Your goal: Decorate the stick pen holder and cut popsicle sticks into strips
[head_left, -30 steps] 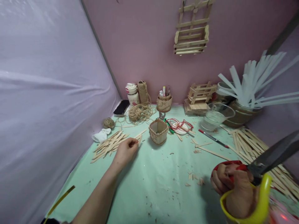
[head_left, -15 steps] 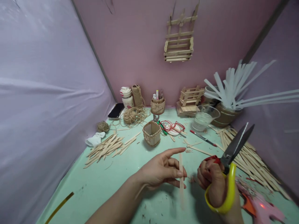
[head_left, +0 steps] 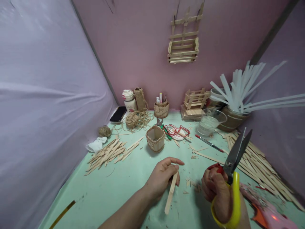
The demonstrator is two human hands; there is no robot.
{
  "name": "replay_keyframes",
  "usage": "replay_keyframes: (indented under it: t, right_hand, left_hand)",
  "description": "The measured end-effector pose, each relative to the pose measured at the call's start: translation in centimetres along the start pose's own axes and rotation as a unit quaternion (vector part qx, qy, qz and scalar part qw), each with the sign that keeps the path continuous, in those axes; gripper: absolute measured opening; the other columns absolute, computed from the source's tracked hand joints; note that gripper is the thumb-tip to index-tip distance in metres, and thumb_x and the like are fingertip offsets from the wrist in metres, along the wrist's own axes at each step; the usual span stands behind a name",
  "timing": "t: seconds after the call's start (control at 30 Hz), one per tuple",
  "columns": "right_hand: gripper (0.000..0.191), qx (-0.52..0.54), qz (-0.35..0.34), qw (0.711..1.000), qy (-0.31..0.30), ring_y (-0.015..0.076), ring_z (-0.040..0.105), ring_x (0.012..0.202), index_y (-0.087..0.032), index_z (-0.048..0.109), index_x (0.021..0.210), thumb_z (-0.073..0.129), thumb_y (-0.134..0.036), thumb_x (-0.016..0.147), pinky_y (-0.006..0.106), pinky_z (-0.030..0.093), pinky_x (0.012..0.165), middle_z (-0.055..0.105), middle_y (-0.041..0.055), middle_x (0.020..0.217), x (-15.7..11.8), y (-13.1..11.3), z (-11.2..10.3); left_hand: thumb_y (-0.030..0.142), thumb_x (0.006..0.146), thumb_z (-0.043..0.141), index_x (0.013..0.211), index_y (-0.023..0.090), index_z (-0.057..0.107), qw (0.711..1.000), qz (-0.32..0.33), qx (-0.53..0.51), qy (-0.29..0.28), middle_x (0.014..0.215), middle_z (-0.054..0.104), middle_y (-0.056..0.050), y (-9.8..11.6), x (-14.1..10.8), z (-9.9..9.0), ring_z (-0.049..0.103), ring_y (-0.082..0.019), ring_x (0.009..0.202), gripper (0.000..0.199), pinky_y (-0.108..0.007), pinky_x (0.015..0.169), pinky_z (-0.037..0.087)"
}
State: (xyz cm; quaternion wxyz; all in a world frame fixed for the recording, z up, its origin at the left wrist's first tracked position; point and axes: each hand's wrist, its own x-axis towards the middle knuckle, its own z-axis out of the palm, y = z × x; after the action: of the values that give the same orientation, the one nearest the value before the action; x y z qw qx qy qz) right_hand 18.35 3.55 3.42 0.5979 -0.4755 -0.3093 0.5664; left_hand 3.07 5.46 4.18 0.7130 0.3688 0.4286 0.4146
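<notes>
My left hand pinches one end of a flat wooden stick between thumb and fingers, its index finger stretched out. The stick slants down toward me above the green tabletop. On the right, my right hand grips a pair of scissors with red and yellow handles, the blades pointing up and away and nearly closed. Small wood scraps lie on the table between both hands. Beyond my left hand stands a small box made of wooden sticks.
Loose sticks lie in piles at left and right. A pink glue gun is by my right wrist. Farther back are twine, red cord, a pen, a clear cup and a pot of white strips.
My left hand has moved slightly left and turned, so the stick has gone from upright to slanting down-left. The scissors have shifted a little left and down in my right hand.
</notes>
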Motion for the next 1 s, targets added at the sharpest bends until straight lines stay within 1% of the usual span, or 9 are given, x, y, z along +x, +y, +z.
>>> replay_keyframes:
  t: [0.07,0.1,0.2,0.3,0.4,0.47,0.63,0.83,1.0]
  right_hand:
    - [0.046,-0.009,0.003,1.000,0.004,0.0043,0.019,0.039,-0.022,0.030,0.059,0.057,-0.053,0.080,0.017,0.015,0.036,0.026,-0.0094,0.051,0.03,0.10,-0.01]
    - [0.046,-0.015,0.004,1.000,0.007,0.0044,0.019,0.039,-0.022,0.030,0.059,0.057,-0.053,0.080,0.017,0.015,0.036,0.026,-0.0094,0.051,0.02,0.13,-0.01]
    - [0.046,-0.036,0.008,0.999,0.008,0.0050,0.019,0.040,-0.022,0.029,0.059,0.054,-0.053,0.082,0.018,0.014,0.038,0.026,-0.0093,0.050,-0.11,0.10,0.05]
    - [0.046,-0.058,0.010,0.998,0.007,0.0057,0.018,0.041,-0.023,0.028,0.059,0.051,-0.054,0.084,0.020,0.013,0.040,0.026,-0.0091,0.050,-0.37,-0.13,0.19]
    - [0.047,-0.076,0.021,0.997,0.015,0.0061,0.018,0.042,-0.023,0.027,0.059,0.050,-0.055,0.084,0.021,0.012,0.042,0.025,-0.0090,0.049,-0.56,-0.38,0.35]
    - [0.047,-0.079,0.031,0.996,0.014,0.0062,0.019,0.042,-0.023,0.027,0.060,0.050,-0.056,0.084,0.021,0.012,0.041,0.024,-0.0092,0.049,-0.60,-0.47,0.42]
    - [0.048,-0.080,0.021,0.997,-0.007,0.0064,0.018,0.041,-0.024,0.027,0.059,0.048,-0.059,0.085,0.022,0.012,0.041,0.024,-0.0090,0.049,-0.54,-0.41,0.44]
    - [0.050,-0.076,0.031,0.997,0.007,0.0057,0.018,0.042,-0.023,0.025,0.060,0.050,-0.059,0.084,0.020,0.014,0.040,0.022,-0.0096,0.051,-0.55,-0.20,0.43]
    - [0.049,-0.060,0.026,0.998,0.003,0.0054,0.018,0.041,-0.023,0.026,0.061,0.052,-0.058,0.083,0.019,0.014,0.038,0.021,-0.0101,0.051,-0.40,0.07,0.35]
  left_hand:
    - [0.037,0.081,0.060,0.108,0.014,0.054,1.000,0.012,-0.013,-0.003,0.053,0.060,0.002,0.03,-0.05,0.06,0.048,-0.009,0.048,0.036,-0.020,0.051,0.035]
    - [0.038,0.080,0.063,0.109,0.014,0.053,1.000,0.013,-0.023,-0.005,0.057,0.062,0.000,0.02,-0.06,0.08,0.052,-0.010,0.051,0.039,-0.021,0.055,0.038]
    - [0.038,0.077,0.067,0.094,0.013,0.054,0.998,-0.005,-0.063,0.005,0.065,0.065,-0.003,-0.12,-0.05,0.10,0.056,-0.010,0.056,0.034,-0.022,0.059,0.041]
    - [0.037,0.075,0.069,0.085,0.015,0.050,0.993,-0.026,-0.112,0.019,0.065,0.061,0.000,-0.34,0.03,0.06,0.050,-0.006,0.050,0.031,-0.018,0.049,0.034]
    - [0.037,0.075,0.070,0.081,0.017,0.048,0.989,-0.021,-0.144,0.007,0.059,0.054,0.005,-0.47,0.18,-0.01,0.034,-0.002,0.040,0.030,-0.016,0.041,0.020]
    - [0.038,0.075,0.069,0.079,0.016,0.048,0.988,-0.022,-0.154,-0.001,0.056,0.051,0.006,-0.49,0.26,-0.06,0.029,-0.001,0.039,0.030,-0.017,0.040,0.017]
    - [0.036,0.075,0.070,0.077,0.015,0.050,0.988,-0.028,-0.153,-0.003,0.054,0.051,0.005,-0.43,0.19,-0.22,0.033,-0.002,0.040,0.029,-0.017,0.041,0.017]
    - [0.038,0.072,0.073,0.076,0.015,0.051,0.990,-0.020,-0.143,0.001,0.053,0.052,0.004,-0.23,0.02,-0.37,0.033,-0.002,0.039,0.031,-0.018,0.040,0.016]
    - [0.039,0.071,0.073,0.079,0.014,0.054,0.988,-0.014,-0.152,0.013,0.058,0.056,0.002,-0.16,0.00,-0.01,0.035,-0.002,0.041,0.033,-0.018,0.041,0.019]
